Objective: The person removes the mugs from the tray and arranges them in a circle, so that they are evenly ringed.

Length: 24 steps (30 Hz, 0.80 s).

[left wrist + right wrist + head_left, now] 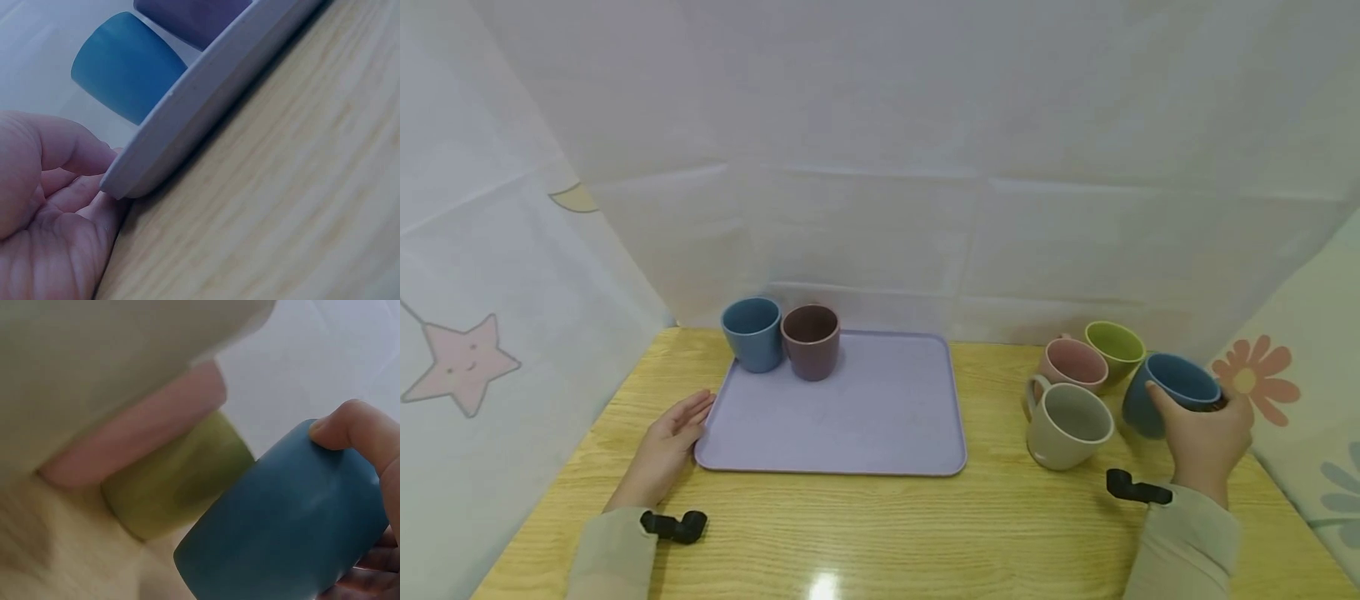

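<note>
At the right, my right hand (1208, 432) grips a dark blue mug (1150, 408), thumb on the near side and fingers round the far right side. The right wrist view shows the thumb pressed near the rim of this blue mug (281, 519); whether its base touches the table I cannot tell. My left hand (666, 446) lies beside the lilac tray (880, 417), its fingers loosely extended and touching the left edge. In the left wrist view, the thumb meets the tray rim (181, 112). A lighter blue mug (756, 342) and a brown mug (811, 350) stand upright on the tray.
Left of the gripped mug stand a beige mug (1063, 429), a pink mug (1075, 367) and a green mug (1116, 346), close together on the wooden table (880, 533). A white cloth (880, 208) hangs behind, and patterned cloth borders both sides.
</note>
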{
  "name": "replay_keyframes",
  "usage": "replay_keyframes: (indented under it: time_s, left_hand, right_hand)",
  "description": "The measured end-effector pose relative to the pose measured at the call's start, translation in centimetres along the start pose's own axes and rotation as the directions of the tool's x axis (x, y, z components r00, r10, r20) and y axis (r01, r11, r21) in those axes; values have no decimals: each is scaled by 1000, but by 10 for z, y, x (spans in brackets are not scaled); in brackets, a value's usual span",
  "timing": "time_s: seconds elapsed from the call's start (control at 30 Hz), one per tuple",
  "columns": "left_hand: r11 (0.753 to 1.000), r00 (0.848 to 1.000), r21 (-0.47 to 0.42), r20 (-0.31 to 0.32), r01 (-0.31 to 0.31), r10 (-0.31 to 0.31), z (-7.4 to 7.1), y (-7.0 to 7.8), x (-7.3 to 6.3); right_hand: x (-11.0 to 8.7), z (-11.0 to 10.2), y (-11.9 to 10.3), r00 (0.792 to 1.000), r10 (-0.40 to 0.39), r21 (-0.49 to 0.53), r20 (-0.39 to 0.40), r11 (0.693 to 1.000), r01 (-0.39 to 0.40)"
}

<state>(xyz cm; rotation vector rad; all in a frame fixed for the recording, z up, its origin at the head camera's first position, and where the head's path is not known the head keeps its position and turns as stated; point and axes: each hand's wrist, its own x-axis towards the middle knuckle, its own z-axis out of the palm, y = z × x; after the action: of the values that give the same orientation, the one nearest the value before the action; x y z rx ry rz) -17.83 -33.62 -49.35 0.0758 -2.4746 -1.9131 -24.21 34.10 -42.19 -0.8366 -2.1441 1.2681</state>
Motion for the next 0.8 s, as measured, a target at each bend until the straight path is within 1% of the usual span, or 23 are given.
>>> replay_keyframes:
  time_s: [0.23, 0.5, 0.7, 0.8]
  left_hand:
    - [1000, 1000, -1, 4, 14, -14, -1, 0, 1]
    - [1000, 1000, -16, 7, 14, -14, -1, 0, 0]
    - [1000, 1000, -6, 9, 12, -12, -1, -1, 1]
    - [1000, 1000, 1, 5, 18, -18, -2, -2, 2]
  right_hand:
    - [2, 6, 9, 1000, -13, -9, 26, 1000, 14]
    - [1, 9, 15, 998, -49, -18, 28, 999, 49]
    - [2, 7, 22, 997, -40, -14, 63, 999, 41]
    - [3, 8, 24, 995, -51, -9, 81, 999, 52]
